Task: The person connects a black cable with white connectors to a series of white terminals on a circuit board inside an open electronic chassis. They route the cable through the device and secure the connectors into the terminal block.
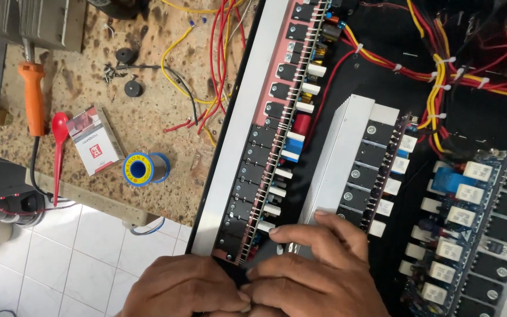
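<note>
Both hands meet at the near end of an opened amplifier chassis [382,70]. The left hand [186,287] lies curled at the chassis's front corner, its grip pressed together against the right one; whether anything small sits between those fingertips is hidden. The right hand [318,270] reaches further in, fingers spread, its longest fingers resting on the near end of the silver finned heat sink [338,152] and just beside the lower end of the left circuit board [277,147]. That board runs diagonally along a pale metal rail [236,147], with a row of black transistors bolted along it.

Judging from the pose, the work in hand is fingertip handling at the bottom end of that board, close to the heat sink; such a spot seems to call for small, steady pressure rather than force, since wiring and parts crowd in on both sides.

Counting: two hands, three boards carrying transistor rows, one central heat sink. On the speckled desk [148,117] lie one orange-handled soldering iron [33,97], one red spoon [58,147], one small red-and-white box [94,141], one blue spool of solder [145,168], two black round discs [130,70] and loose red and yellow wires [206,64].
</note>
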